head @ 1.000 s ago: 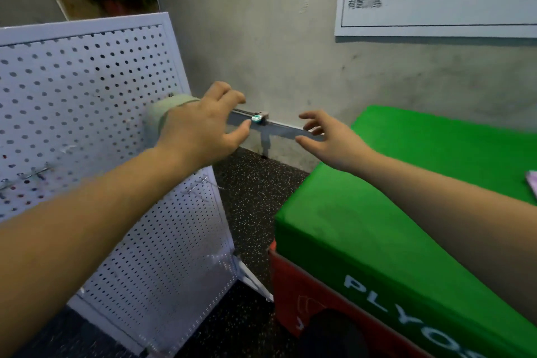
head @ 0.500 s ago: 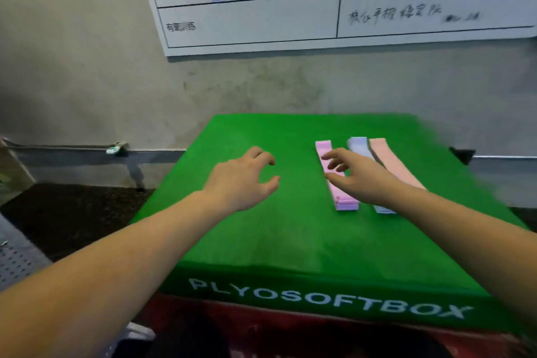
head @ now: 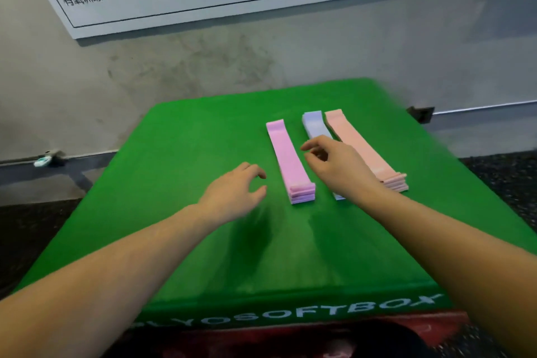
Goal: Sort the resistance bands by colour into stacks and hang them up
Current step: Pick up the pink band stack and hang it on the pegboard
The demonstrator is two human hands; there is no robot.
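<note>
The green box (head: pixel 186 212) lies under both my arms, its top bare apart from three stacks of bands ahead of my hands. Sorting appears done as far as I can see: a pink stack (head: pixel 286 154), a lilac stack (head: pixel 313 125) and a peach stack (head: pixel 357 142) lie side by side, each of one colour, no loose bands visible. Hanging is what remains for these three; no hook or rack is in view. My left hand (head: pixel 232 193) hovers just left of the pink stack's near end, fingers curled but apart, holding nothing. My right hand (head: pixel 337 166) hovers over the lilac stack, covering its middle, fingers loosely spread, gripping nothing; I cannot tell whether it touches the band beneath. Judgement: the pink stack, lying between my hands, is the likely next pick. Room is ample to the left of my left hand, where the box top is open. Clearance is tight beyond my right hand: lilac and peach lie just beside each other, so lifting one risks dragging its neighbour. The pink stack stands apart from both.
</note>
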